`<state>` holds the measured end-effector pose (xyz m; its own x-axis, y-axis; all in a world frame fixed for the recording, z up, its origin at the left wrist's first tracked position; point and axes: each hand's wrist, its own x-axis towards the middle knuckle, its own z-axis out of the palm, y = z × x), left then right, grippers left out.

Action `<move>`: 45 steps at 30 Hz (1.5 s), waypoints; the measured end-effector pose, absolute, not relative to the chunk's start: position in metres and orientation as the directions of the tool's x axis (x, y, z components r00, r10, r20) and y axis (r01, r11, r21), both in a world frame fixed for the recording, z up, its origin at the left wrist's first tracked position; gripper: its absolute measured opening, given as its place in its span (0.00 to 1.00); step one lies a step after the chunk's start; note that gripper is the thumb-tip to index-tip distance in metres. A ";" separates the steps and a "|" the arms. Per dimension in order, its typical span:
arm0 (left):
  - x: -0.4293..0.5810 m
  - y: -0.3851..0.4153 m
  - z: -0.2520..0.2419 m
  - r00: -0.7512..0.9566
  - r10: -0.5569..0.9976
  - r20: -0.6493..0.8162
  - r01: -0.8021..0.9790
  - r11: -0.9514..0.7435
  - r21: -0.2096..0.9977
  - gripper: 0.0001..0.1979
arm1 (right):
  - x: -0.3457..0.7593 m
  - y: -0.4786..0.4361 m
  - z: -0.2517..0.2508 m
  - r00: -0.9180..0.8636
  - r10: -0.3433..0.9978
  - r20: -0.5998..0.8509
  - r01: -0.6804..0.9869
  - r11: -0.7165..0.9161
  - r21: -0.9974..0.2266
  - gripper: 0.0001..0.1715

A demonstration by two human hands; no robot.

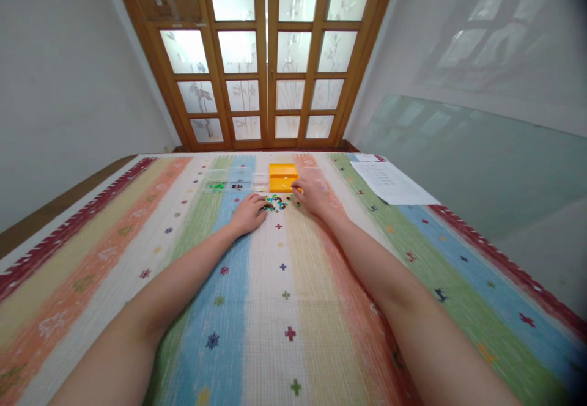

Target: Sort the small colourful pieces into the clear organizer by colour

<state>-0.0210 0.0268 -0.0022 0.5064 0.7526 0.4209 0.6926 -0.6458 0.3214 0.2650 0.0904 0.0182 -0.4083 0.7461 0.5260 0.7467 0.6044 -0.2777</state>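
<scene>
A loose pile of small blue, green, brown and white pieces (277, 203) lies on the striped tablecloth between my hands. My left hand (249, 214) rests on the cloth at the pile's left edge, fingers stretched toward the pieces. At the front right corner of a yellow box (283, 170), my right hand (313, 195) has thumb and fingers closed in a pinch; what is between them is too small to make out. Inside the yellow box are a few pale bits. Left of it, clear plastic trays hold green pieces (217, 186) and dark red pieces (237, 187).
Printed paper sheets (389, 183) lie at the right back of the table. A striped, patterned cloth (268, 332) covers the tabletop. Wooden doors with glass panes (268, 57) stand beyond the far edge, with walls on both sides.
</scene>
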 end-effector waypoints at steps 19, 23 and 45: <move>-0.023 0.030 -0.006 0.501 0.756 0.422 0.712 -0.637 0.295 0.18 | 0.218 0.060 0.014 -0.727 0.563 0.392 0.587 0.807 -0.071 0.12; -0.023 0.030 -0.005 0.489 0.767 0.416 0.709 -0.627 0.323 0.17 | 0.217 0.060 0.013 -0.712 0.583 0.392 0.614 0.787 -0.055 0.10; -0.023 0.029 -0.005 0.525 0.735 0.429 0.727 -0.650 0.223 0.17 | 0.227 0.069 0.002 -0.684 0.568 0.458 0.549 0.814 -0.191 0.08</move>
<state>-0.0228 0.0294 -0.0049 0.5253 0.7351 0.4286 0.7268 -0.6495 0.2233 0.2267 0.0693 0.0018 -0.6837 0.5684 0.4577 0.5486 0.8139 -0.1912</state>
